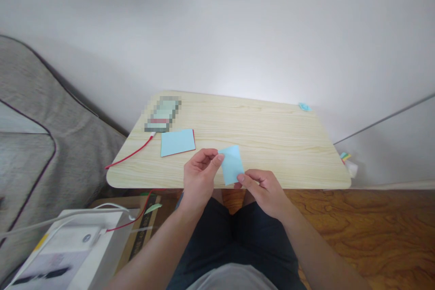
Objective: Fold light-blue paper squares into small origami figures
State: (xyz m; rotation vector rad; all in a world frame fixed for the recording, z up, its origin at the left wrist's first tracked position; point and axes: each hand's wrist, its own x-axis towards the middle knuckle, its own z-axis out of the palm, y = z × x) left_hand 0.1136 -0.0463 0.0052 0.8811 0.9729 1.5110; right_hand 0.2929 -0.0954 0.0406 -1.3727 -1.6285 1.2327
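A small light-blue sheet of paper (231, 166) is held up between both hands, over the front edge of the table. My left hand (201, 173) pinches its upper left corner between thumb and fingers. At the lower right corner, my right hand (261, 188) grips the same paper the same way. Left of my hands, a stack of light-blue paper (177, 142) with a thin red edge lies flat on the pale wooden table (272, 140).
A blurred-out phone-like device (163, 113) with a red cable (134, 152) lies at the table's back left. A crumpled blue piece (305, 107) sits at the back right corner. Beyond the table rises a white wall (238, 31). White boxes (64, 253) stand at lower left.
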